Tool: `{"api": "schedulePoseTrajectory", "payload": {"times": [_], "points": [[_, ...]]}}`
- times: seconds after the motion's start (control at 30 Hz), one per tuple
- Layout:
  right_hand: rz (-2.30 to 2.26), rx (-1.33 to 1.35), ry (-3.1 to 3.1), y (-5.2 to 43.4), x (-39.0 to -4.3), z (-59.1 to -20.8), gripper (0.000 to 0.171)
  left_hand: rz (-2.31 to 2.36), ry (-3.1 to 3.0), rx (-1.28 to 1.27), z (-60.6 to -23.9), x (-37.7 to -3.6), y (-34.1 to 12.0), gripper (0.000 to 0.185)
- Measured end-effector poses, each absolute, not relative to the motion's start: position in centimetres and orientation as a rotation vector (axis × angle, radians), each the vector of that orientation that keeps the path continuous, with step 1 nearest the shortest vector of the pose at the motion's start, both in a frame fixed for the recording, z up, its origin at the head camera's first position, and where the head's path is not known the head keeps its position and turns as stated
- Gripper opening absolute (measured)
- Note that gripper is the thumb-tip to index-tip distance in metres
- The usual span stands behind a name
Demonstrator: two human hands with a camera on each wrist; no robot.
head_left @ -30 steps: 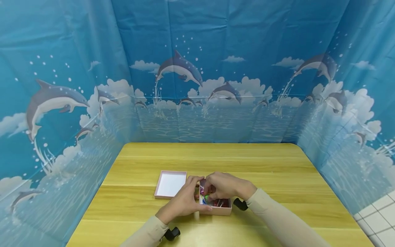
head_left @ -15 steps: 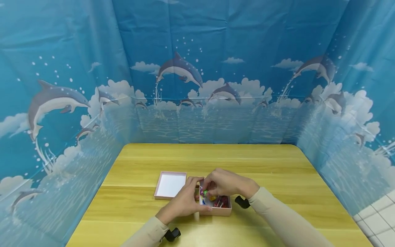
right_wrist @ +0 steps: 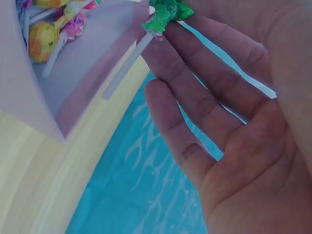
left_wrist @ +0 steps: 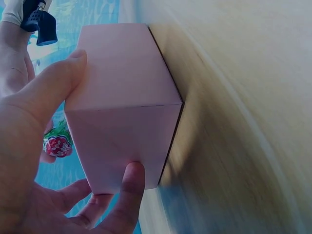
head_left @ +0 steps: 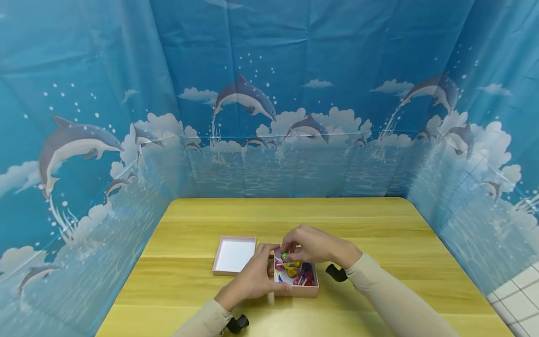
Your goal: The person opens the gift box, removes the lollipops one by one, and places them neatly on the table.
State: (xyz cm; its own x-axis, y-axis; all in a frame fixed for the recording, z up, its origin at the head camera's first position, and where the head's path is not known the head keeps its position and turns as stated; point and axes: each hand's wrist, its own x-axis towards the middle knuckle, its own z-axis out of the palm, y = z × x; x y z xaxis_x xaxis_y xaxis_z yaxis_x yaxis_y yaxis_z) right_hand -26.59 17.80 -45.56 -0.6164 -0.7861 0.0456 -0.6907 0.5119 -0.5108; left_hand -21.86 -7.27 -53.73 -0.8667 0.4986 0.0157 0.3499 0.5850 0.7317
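A pink box point(head_left: 298, 291), its top uncovered, holds several wrapped lollipops, among them a yellow one point(right_wrist: 41, 41) and dark red and purple ones at its right end. My left hand point(head_left: 254, 277) grips the box at its left end, thumb on the front wall and fingertips against the other side; the left wrist view shows this closely. Just above the box, my right hand point(head_left: 316, 245) pinches a green-wrapped lollipop point(right_wrist: 163, 18) by its wrapped head. Its white stick points down in the right wrist view. A red flower-like print point(left_wrist: 58, 145) shows on the wrapper in the left wrist view.
Left of the box lies a pink-edged lid point(head_left: 230, 256), white inside face up. Both stand on a yellow wooden table point(head_left: 202, 220). A blue dolphin curtain point(head_left: 269, 173) hangs around the table's back and sides.
My right hand has risen from inside the box and drawn slightly back to the right, bringing the green lollipop up. More of the yellow and red lollipops now shows. My left hand keeps its grip.
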Motion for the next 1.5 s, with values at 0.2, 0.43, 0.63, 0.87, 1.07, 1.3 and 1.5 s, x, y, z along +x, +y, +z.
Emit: {"api": "schedulePoseTrajectory", "payload": {"times": [0.2,0.43,0.63,0.87,1.07,1.3,1.5], "points": [[-0.743,-1.234,2.592,18.8,-26.9,-45.1,0.014,1.135,2.622,0.692,-53.8,-22.1,-7.3,0.122],[-0.742,-1.209,2.666,20.7,-27.2,-44.8,0.016,1.169,2.605,0.671,-53.7,-21.9,-7.0,0.121],[-0.792,-1.115,2.689,22.6,-27.3,-44.9,0.016,1.176,2.615,0.659,-53.7,-21.6,-6.9,0.123],[-0.818,-0.993,2.738,25.3,-27.8,-45.9,0.013,1.19,2.609,0.654,-53.8,-21.5,-6.5,0.123],[-0.862,-0.927,2.753,26.9,-28.3,-47.3,0.015,1.18,2.618,0.652,-53.6,-21.5,-6.5,0.123],[-0.882,-0.868,2.802,28.0,-29.0,-49.0,0.016,1.174,2.631,0.652,-53.5,-21.8,-6.7,0.123],[-0.879,-0.805,2.848,28.3,-29.9,-50.9,0.021,1.201,2.613,0.628,-54.1,-21.6,-6.9,0.123]]}}
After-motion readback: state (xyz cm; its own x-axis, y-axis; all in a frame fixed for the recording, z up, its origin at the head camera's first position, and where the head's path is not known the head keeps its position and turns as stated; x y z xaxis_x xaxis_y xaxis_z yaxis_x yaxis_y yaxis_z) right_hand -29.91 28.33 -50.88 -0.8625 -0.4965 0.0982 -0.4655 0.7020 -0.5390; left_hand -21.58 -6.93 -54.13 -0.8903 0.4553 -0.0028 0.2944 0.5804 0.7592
